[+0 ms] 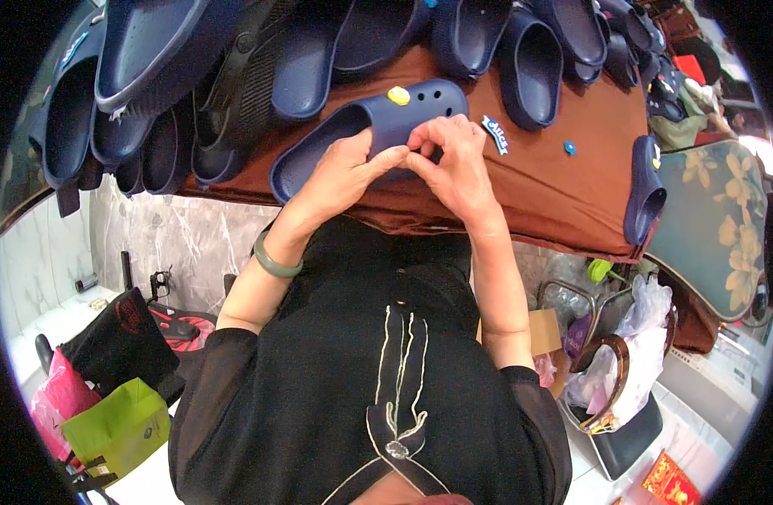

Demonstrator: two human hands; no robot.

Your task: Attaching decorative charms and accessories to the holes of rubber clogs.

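A navy blue clog (388, 120) lies on its side-slanted sole at the table's near edge, its toe toward the right. A yellow charm (398, 95) sits on its upper, near several open holes. My left hand (344, 175) holds the clog, its fingers reaching into the foot opening and its thumb stretched across the upper. My right hand (455, 160) is closed in a pinch over the upper, touching the left thumb; whatever lies between its fingertips is hidden. Just right of it lies a blue and white banner-shaped charm (495, 135). Farther right is a small blue charm (570, 148).
Many navy clogs (534, 71) line the far side of the brown-covered table (563, 202). Another clog (645, 198) stands at the right edge. Beside the table are a chair with a floral back (714, 227) and a plastic bag (647, 337). A green bag (121, 425) sits lower left.
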